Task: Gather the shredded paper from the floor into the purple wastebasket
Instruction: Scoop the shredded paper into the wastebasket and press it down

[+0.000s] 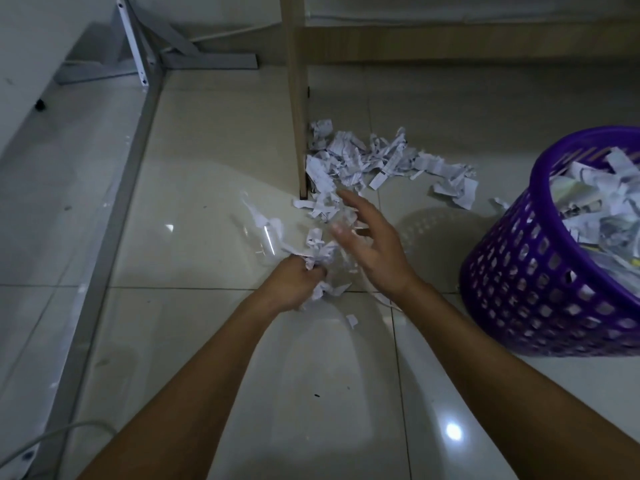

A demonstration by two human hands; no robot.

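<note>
Shredded white paper (pixel 367 157) lies in a heap on the tiled floor beside a wooden leg, with loose strips trailing toward me. My left hand (pixel 294 284) grips a bunch of shreds (pixel 320 252) low over the floor. Just to its right, my right hand (pixel 372 244) hovers with fingers spread and relaxed, holding nothing, above scattered strips. The purple wastebasket (pixel 540 271) stands at the right, perforated, partly filled with shredded paper (pixel 595 209). A few scraps (pixel 453 188) lie between the heap and the basket.
A wooden furniture leg (pixel 298 109) stands upright just behind the heap, with a wooden rail running right. A grey metal frame (pixel 138 109) runs diagonally on the left. A white cable (pixel 45 438) lies at bottom left. One small scrap (pixel 351 320) sits near my forearms.
</note>
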